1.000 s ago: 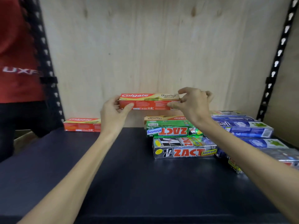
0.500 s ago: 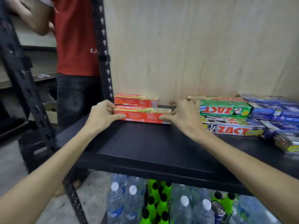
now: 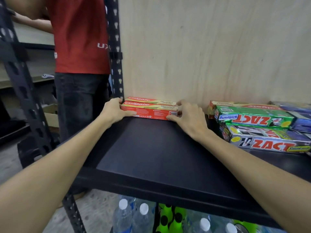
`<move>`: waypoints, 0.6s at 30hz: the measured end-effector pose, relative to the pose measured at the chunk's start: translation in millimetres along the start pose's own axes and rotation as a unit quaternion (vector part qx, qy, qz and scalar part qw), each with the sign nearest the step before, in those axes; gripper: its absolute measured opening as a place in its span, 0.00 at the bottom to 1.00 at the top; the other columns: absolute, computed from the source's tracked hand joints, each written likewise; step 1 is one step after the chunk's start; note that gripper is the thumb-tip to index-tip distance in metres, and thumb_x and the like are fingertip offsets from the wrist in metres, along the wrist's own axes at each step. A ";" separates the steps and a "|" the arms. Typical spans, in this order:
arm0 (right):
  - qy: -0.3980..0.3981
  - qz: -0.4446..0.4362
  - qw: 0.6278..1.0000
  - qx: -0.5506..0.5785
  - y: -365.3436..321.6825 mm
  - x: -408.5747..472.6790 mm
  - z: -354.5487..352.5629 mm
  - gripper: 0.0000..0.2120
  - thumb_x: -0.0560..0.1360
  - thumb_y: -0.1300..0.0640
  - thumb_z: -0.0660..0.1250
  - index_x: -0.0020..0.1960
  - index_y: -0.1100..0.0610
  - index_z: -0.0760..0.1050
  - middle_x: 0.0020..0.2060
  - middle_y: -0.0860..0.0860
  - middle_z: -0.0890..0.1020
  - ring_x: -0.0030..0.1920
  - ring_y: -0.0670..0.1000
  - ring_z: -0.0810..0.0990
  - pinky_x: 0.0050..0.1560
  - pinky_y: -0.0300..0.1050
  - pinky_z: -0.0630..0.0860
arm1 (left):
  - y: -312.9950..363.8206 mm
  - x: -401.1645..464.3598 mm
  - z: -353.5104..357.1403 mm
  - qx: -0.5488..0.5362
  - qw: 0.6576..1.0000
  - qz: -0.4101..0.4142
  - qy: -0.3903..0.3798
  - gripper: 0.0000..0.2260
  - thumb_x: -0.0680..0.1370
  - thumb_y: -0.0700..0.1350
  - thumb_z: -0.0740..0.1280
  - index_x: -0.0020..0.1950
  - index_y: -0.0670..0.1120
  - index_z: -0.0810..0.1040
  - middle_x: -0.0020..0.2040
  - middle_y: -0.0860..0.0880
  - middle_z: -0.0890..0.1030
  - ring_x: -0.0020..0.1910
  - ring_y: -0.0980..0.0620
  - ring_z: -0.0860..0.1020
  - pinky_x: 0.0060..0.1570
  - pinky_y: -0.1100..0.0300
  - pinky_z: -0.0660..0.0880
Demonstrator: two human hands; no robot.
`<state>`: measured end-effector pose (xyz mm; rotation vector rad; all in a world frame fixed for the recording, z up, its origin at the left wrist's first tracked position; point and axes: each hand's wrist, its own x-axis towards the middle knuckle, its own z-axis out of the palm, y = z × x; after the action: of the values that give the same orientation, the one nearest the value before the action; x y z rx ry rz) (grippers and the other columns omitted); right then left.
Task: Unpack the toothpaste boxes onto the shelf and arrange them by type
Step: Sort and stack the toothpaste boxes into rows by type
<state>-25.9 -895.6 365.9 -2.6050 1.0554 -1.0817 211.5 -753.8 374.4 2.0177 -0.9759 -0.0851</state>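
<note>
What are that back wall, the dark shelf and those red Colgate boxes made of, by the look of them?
The back wall looks like bare plywood: pale, with grain streaks and small knots. The shelf looks like matte black board or plastic, with a raised rim; I cannot tell which. The front Colgate box and the one behind look like printed glossy cardboard, with sharp folded edges.

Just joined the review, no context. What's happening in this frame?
A person is stocking toothpaste on a black shelf. Both hands hold the front Colgate box by its ends, left hand and right hand, setting it down against a second Colgate box by the plywood back. To the right lie a green Zact box, a silver Zact box and blue boxes. Another person in a red shirt stands at left.
</note>
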 end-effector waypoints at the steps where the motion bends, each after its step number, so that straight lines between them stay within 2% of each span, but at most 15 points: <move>1: -0.010 0.012 1.000 0.023 3.3 2.7 3.9 0.29 0.68 0.37 0.77 0.60 0.54 0.74 0.49 0.51 0.86 0.51 0.58 0.83 0.48 0.52 0.79 | -1.2 4.1 3.2 -0.005 1.000 0.002 -0.002 0.37 0.66 0.56 0.82 0.70 0.43 0.77 0.64 0.47 0.82 0.62 0.49 0.79 0.64 0.56 0.74; 4: -0.031 0.034 0.994 0.104 8.5 7.3 8.6 0.33 0.65 0.38 0.80 0.61 0.55 0.74 0.49 0.49 0.86 0.50 0.52 0.84 0.51 0.53 0.80 | -7.6 14.3 9.1 -0.022 1.000 0.006 -0.012 0.29 0.70 0.53 0.80 0.68 0.46 0.80 0.62 0.48 0.82 0.59 0.50 0.80 0.59 0.60 0.72; 6: -0.040 0.034 0.988 0.144 11.4 9.8 8.9 0.35 0.65 0.42 0.82 0.64 0.57 0.74 0.53 0.49 0.85 0.54 0.50 0.83 0.56 0.53 0.80 | -11.3 20.5 8.0 -0.028 0.999 0.005 -0.023 0.29 0.68 0.53 0.81 0.67 0.47 0.80 0.64 0.50 0.82 0.61 0.51 0.79 0.65 0.58 0.72; 8: -0.064 0.025 0.983 0.172 13.4 11.8 9.1 0.32 0.66 0.45 0.82 0.64 0.58 0.76 0.52 0.45 0.83 0.54 0.45 0.82 0.59 0.48 0.79 | -13.9 24.0 5.1 -0.044 0.998 0.002 -0.039 0.31 0.64 0.56 0.83 0.64 0.48 0.82 0.62 0.50 0.83 0.61 0.51 0.80 0.69 0.52 0.73; 10: -0.091 0.009 0.978 0.190 15.7 14.4 10.3 0.29 0.68 0.46 0.81 0.65 0.57 0.79 0.54 0.44 0.84 0.52 0.41 0.83 0.60 0.40 0.79 | -18.4 26.9 6.1 -0.067 0.997 -0.008 -0.034 0.34 0.60 0.56 0.84 0.63 0.48 0.83 0.61 0.50 0.84 0.60 0.52 0.81 0.68 0.51 0.74; 13: -0.103 -0.002 0.973 0.208 18.3 16.3 13.2 0.28 0.69 0.48 0.80 0.65 0.55 0.79 0.55 0.46 0.85 0.50 0.37 0.82 0.52 0.29 0.78 | -22.3 25.8 8.9 -0.086 0.996 0.000 -0.017 0.25 0.64 0.51 0.84 0.60 0.50 0.84 0.52 0.52 0.86 0.55 0.54 0.83 0.66 0.53 0.76; 18: -0.096 0.002 0.972 0.214 18.9 17.8 13.9 0.28 0.68 0.46 0.80 0.64 0.54 0.80 0.55 0.46 0.86 0.52 0.40 0.84 0.59 0.42 0.80 | -20.9 23.0 9.2 -0.101 0.995 0.020 -0.009 0.23 0.67 0.48 0.82 0.61 0.47 0.84 0.47 0.52 0.87 0.50 0.57 0.84 0.62 0.59 0.77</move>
<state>-18.3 -923.2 359.0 -2.2997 0.6931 -0.9101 236.4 -768.7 360.0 1.8135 -0.9793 -0.1739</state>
